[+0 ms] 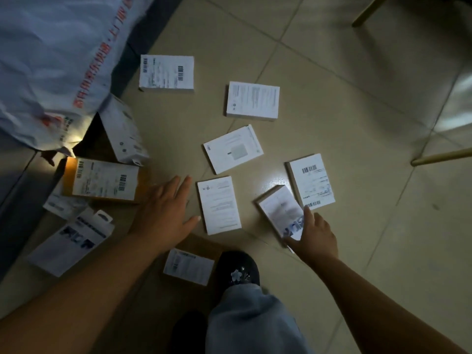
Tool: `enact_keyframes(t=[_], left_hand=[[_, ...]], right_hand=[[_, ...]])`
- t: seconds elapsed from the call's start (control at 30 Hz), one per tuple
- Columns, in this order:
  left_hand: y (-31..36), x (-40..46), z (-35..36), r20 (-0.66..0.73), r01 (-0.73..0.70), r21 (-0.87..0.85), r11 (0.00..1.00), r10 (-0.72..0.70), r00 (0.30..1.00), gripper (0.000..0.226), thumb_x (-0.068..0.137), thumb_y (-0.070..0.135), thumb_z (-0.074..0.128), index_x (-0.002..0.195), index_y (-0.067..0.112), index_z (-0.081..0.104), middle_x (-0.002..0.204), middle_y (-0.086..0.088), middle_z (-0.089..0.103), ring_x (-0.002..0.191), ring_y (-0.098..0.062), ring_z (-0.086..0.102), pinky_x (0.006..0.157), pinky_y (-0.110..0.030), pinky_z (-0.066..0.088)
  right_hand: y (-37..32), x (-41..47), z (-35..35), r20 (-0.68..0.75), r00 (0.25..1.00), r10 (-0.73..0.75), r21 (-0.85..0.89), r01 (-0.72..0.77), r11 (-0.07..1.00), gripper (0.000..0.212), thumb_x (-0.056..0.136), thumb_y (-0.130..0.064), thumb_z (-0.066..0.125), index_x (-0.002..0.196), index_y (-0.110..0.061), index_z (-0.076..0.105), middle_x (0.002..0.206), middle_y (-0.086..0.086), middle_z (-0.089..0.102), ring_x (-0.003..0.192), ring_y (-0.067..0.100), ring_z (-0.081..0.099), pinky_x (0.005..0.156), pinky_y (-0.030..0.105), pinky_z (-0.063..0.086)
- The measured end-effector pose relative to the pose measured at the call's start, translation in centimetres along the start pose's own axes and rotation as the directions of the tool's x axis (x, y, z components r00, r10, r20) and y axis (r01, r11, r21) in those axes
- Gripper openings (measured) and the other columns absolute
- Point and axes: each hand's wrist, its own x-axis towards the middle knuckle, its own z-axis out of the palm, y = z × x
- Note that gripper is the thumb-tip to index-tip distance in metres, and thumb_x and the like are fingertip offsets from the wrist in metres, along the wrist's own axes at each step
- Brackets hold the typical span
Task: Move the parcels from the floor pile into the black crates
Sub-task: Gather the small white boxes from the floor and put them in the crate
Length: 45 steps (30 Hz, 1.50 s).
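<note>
Around a dozen parcels lie scattered flat across the beige tiled floor [332, 98], and no black crate is in view. Far left, a big pale grey mailer bag [51, 60] with red printing sprawls over the corner, its torn lower edge catching a bright spot of light. Just below it a white carton with a hang tab [125, 134] stands tilted on edge, leaning over a brown cardboard parcel [102, 181] with a white barcode label across its top. Lower down sits a blurred white retail box [71, 241] with dark print and a hang tab.

The left hand [166, 213] reaches out over the floor, fingers straight and spread, thumb out toward a white box with fine print [219, 205]; it holds nothing, and whether the palm touches the tile cannot be told. Beneath that forearm lies another brown parcel with a white label [189, 265], touching a black shoe [236, 269] with a small pale charm on top.

Up top, a white labelled box [166, 72] and a white box of text [252, 100] lie apart from each other. In the middle sits a white box picturing a charger [233, 149].

On the right, the right hand [316, 236] pinches a small white box [279, 213] at its near end, finger along one edge and thumb on the other, the box tilted and blurred. Just beside it lies a white box with barcodes [313, 181].
</note>
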Motion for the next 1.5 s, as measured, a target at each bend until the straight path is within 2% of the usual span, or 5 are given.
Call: enact_keyframes(t=[0.23,0.7,1.0,1.1,1.5], left_hand=[[-1.9,4.0,5.3,-0.002,0.01,-0.009,1.0,-0.01,1.0,0.087,0.091,0.054,0.05,0.152,0.022,-0.004,0.161,-0.004,0.002,0.146,-0.028,0.006,0.117,-0.04,0.009],[-10.5,-1.4,8.2,-0.074,0.202,-0.041,0.978,-0.205,0.976,0.093,0.089,0.057,0.05,0.153,0.016,-0.003,0.16,-0.009,0.004,0.145,-0.03,0.01,0.117,-0.042,0.014],[-21.7,-2.5,14.9,-0.148,0.467,0.005,0.884,-0.462,0.875,0.129,0.054,0.046,0.088,0.151,0.005,0.014,0.154,-0.024,0.021,0.14,-0.042,0.022,0.109,-0.058,0.027],[-24.7,-2.0,17.4,-0.103,0.528,-0.012,0.849,-0.526,0.844,0.134,0.059,0.042,0.085,0.149,0.009,-0.009,0.158,-0.023,0.004,0.144,-0.041,0.006,0.114,-0.057,0.013],[-23.4,-5.2,14.8,-0.204,0.52,-0.204,0.83,-0.555,0.806,0.147,0.04,0.053,0.09,0.152,0.019,0.001,0.132,-0.026,0.039,0.111,-0.046,0.045,0.093,-0.062,0.037]], right_hand=[[-0.2,5.4,5.8,-0.004,0.999,0.043,-0.054,-0.043,0.998,0.119,0.074,-0.071,0.06,0.149,-0.019,-0.017,0.158,0.017,0.007,0.143,0.035,0.017,0.111,0.056,0.027],[-7.0,4.2,2.4,-0.306,0.893,-0.332,-0.098,0.317,0.943,0.116,0.064,-0.064,0.07,0.152,-0.017,0.011,0.118,0.015,0.045,0.103,0.031,0.045,0.082,0.041,0.044],[-19.5,7.1,2.4,-0.213,0.734,-0.645,-0.294,0.581,0.758,0.11,0.06,-0.057,0.065,0.152,-0.019,0.017,0.11,0.012,0.048,0.095,0.03,0.05,0.078,0.04,0.044],[-21.9,8.0,3.4,-0.148,0.697,-0.702,-0.369,0.619,0.693,0.114,0.062,-0.063,0.064,0.152,-0.023,0.006,0.12,0.012,0.046,0.104,0.029,0.047,0.085,0.041,0.044],[-22.1,3.8,0.5,-0.054,0.767,-0.64,-0.421,0.563,0.711,0.118,0.068,-0.068,0.064,0.149,-0.03,-0.013,0.135,0.008,0.036,0.119,0.026,0.039,0.097,0.04,0.04]])
